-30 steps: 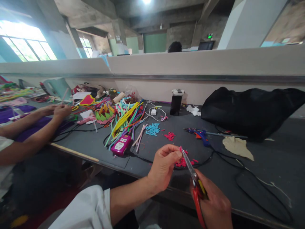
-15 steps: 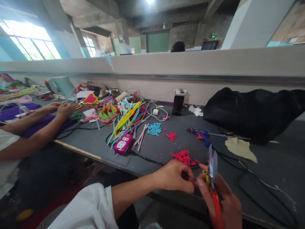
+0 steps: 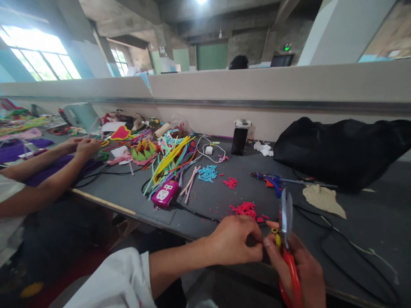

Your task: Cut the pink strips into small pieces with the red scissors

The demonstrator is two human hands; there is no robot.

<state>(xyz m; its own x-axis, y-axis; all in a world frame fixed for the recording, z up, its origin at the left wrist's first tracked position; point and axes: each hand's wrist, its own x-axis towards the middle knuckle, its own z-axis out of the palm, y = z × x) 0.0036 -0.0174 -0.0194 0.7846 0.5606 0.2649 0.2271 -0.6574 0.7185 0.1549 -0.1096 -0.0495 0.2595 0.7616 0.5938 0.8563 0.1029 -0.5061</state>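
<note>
Scissors with red handles are gripped in my right hand, their blades pointing up and close together. Beside the blades, a small yellow piece with a round end shows at the fingers. My left hand is closed in a pinch, its fingertips close to my right thumb; whatever they hold is hidden. Just beyond my left hand lies a pile of short red pieces. Farther back are a smaller red pile and a pile of short blue pieces.
A blue glue gun lies behind the scissors, its cord running right. A purple power strip sits by colourful fuzzy stems. A dark bottle and a black bag stand at the back. Another person's hands work at left.
The scissors' blades have come closer together and tipped slightly. A bit of red that showed between the fingertips is out of sight. My left hand has barely moved.
</note>
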